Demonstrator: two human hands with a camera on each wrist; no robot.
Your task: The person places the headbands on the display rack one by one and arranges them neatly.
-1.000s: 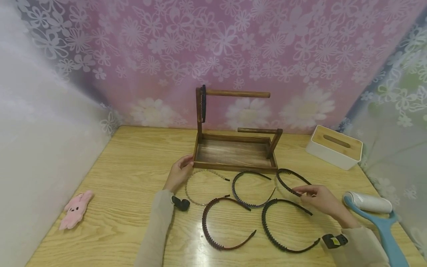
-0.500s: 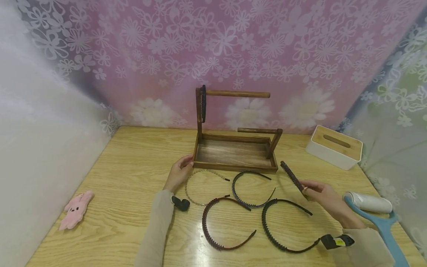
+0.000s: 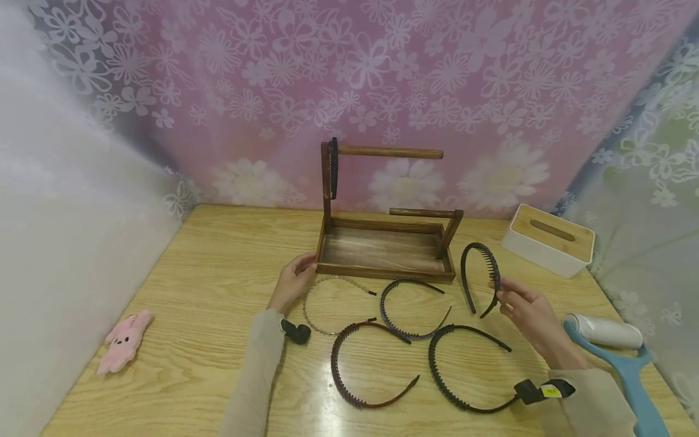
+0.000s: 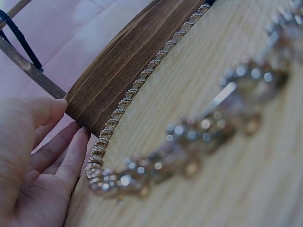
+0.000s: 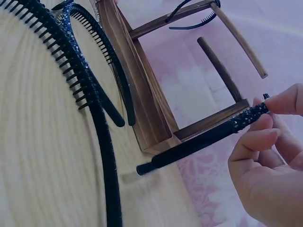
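The right hand (image 3: 526, 309) pinches a black toothed headband (image 3: 480, 276), held upright above the table (image 3: 218, 255) beside the wooden rack's (image 3: 382, 246) right end. The left hand (image 3: 295, 280), fingers relaxed, touches the rack's front left corner beside a beaded headband (image 3: 327, 303).

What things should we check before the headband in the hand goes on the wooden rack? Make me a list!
1. Right hand pinches the black headband firmly: ok.
2. Headband lifted off the table: ok.
3. Left hand steadies the wooden rack at its corner: ok.
4. Free space on the top bar: ok, only one headband hangs at its left end.
5. Way from hand to rack clear: ok, nothing stands between.
6. Headband undamaged: cannot tell.
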